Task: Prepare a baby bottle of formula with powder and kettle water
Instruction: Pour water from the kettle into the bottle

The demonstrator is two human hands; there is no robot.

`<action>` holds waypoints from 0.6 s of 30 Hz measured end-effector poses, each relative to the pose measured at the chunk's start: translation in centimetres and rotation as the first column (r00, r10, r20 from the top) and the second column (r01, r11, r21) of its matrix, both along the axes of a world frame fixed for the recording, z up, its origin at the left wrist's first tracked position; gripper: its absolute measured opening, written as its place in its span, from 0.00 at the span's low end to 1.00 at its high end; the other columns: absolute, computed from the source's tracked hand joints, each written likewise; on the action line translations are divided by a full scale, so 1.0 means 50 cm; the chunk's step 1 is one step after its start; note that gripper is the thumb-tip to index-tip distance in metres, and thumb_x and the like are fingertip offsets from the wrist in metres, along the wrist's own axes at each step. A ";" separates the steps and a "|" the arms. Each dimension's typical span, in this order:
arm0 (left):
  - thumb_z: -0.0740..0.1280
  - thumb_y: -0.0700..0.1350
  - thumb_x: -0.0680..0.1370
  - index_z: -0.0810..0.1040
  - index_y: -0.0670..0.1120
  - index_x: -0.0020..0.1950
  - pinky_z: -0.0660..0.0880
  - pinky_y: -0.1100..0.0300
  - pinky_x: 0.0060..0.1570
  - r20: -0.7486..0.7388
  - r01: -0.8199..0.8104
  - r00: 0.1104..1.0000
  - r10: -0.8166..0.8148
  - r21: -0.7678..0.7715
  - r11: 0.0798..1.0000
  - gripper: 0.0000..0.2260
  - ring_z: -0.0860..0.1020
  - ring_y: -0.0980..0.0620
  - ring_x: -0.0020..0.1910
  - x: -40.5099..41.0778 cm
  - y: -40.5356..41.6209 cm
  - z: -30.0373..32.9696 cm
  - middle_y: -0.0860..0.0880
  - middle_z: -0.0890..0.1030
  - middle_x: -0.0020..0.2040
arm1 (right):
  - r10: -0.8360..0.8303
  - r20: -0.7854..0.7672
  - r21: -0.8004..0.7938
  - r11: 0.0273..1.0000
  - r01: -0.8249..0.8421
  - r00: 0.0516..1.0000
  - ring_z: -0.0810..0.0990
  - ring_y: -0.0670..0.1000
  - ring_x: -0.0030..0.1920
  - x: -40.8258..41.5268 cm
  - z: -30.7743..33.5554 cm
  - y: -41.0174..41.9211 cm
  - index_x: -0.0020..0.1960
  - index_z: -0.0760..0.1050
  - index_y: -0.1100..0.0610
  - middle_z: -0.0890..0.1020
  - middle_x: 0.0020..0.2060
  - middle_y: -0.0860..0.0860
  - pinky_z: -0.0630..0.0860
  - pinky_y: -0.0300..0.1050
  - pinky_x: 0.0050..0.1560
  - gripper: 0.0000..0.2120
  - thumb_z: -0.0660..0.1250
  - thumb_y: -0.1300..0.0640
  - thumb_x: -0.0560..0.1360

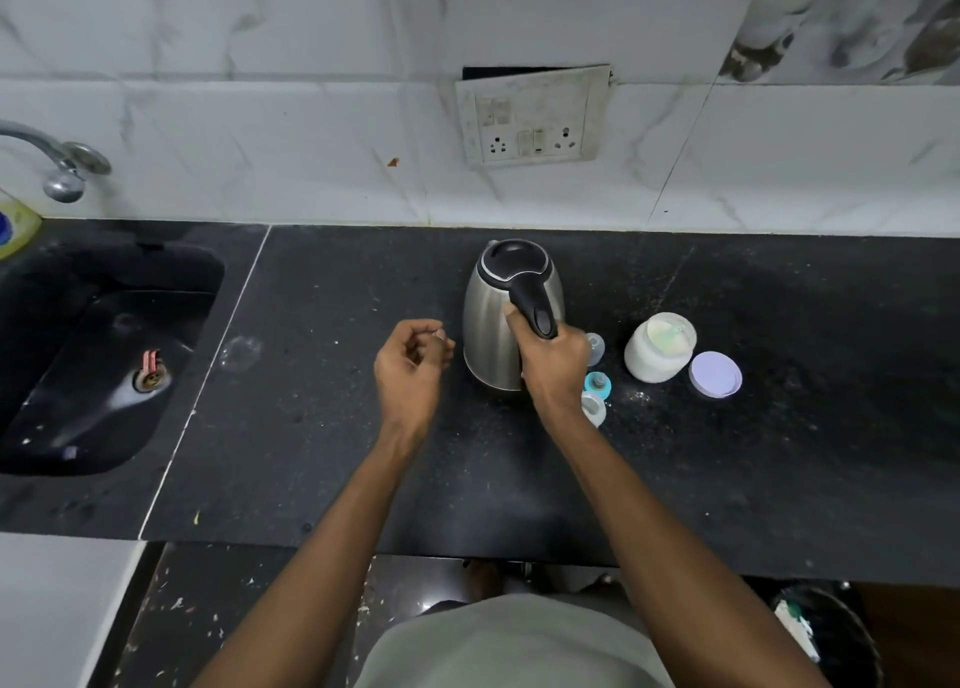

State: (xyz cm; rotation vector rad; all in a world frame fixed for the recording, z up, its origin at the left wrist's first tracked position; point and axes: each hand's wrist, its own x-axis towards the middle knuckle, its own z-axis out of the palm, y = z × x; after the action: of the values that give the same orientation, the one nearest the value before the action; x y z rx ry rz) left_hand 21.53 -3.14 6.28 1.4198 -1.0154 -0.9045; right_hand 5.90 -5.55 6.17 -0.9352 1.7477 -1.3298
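My left hand hangs over the counter, fingers loosely curled, holding nothing. My right hand is wrapped round the handle of the kettle, which stands just right of it. Behind my right wrist sit small bottle parts, probably the teat and ring. Further right, the open powder jar stands beside its lid.

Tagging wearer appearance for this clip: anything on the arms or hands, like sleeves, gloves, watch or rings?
Both forearms are bare as far as the frame shows; no sleeves, so any there end above the elbows. No gloves, watch or bracelet on the left hand or right hand. No rings visible on the fingers, though some are hidden. A grey-green garment covers the torso.
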 end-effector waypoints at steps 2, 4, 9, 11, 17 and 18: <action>0.67 0.35 0.82 0.81 0.42 0.53 0.81 0.64 0.43 0.003 -0.017 1.000 0.017 -0.001 1.000 0.04 0.83 0.58 0.39 -0.003 -0.005 -0.003 0.46 0.84 0.42 | 0.030 -0.007 -0.048 0.998 -0.031 1.000 0.69 0.51 0.25 -0.016 0.029 0.008 0.24 0.65 0.53 0.68 0.21 0.50 0.73 0.56 0.28 0.28 0.79 0.44 0.71; 0.67 0.35 0.82 0.81 0.42 0.54 0.80 0.63 0.43 -0.002 -0.051 0.999 0.051 0.004 0.999 0.04 0.83 0.57 0.39 -0.005 -0.010 -0.007 0.45 0.84 0.41 | 0.067 -0.001 -0.115 0.991 -0.067 0.998 0.68 0.52 0.25 -0.035 0.068 0.016 0.26 0.66 0.59 0.68 0.22 0.56 0.71 0.56 0.27 0.31 0.78 0.41 0.72; 0.67 0.36 0.82 0.81 0.43 0.53 0.80 0.62 0.43 -0.011 -0.096 0.995 0.096 -0.003 0.995 0.04 0.84 0.55 0.40 -0.035 -0.016 0.002 0.46 0.85 0.41 | 0.191 0.034 -0.216 0.960 -0.180 0.981 0.71 0.49 0.22 -0.103 0.190 0.040 0.24 0.72 0.54 0.72 0.20 0.49 0.69 0.45 0.32 0.31 0.69 0.31 0.74; 0.67 0.36 0.82 0.81 0.44 0.52 0.80 0.62 0.42 -0.013 -0.105 0.994 0.105 -0.018 0.994 0.05 0.84 0.54 0.40 -0.056 -0.020 0.008 0.45 0.85 0.41 | 0.201 0.077 -0.235 0.956 -0.178 0.977 0.69 0.50 0.21 -0.134 0.230 0.049 0.27 0.72 0.58 0.70 0.19 0.51 0.68 0.43 0.29 0.33 0.67 0.32 0.76; 0.67 0.34 0.80 0.81 0.44 0.52 0.80 0.60 0.42 0.010 -0.095 0.995 0.095 -0.010 0.995 0.07 0.83 0.56 0.40 -0.133 -0.005 0.017 0.46 0.84 0.42 | 0.229 0.111 -0.279 0.941 -0.190 0.967 0.67 0.52 0.20 -0.244 0.311 0.086 0.30 0.75 0.63 0.68 0.19 0.54 0.66 0.43 0.24 0.37 0.58 0.33 0.82; 0.67 0.33 0.80 0.81 0.44 0.53 0.80 0.59 0.42 0.009 -0.080 0.997 0.080 -0.001 0.997 0.07 0.82 0.55 0.41 -0.148 0.002 0.016 0.45 0.84 0.42 | 0.234 0.104 -0.281 0.939 -0.197 0.967 0.67 0.52 0.20 -0.264 0.319 0.095 0.30 0.75 0.63 0.69 0.19 0.55 0.66 0.43 0.24 0.38 0.56 0.33 0.83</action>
State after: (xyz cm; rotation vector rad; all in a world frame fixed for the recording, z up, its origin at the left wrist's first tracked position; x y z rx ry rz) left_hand 14.15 -3.03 7.10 1.4548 -0.9583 -0.8394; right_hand -7.29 -0.80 22.14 -1.1237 1.3395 -1.4701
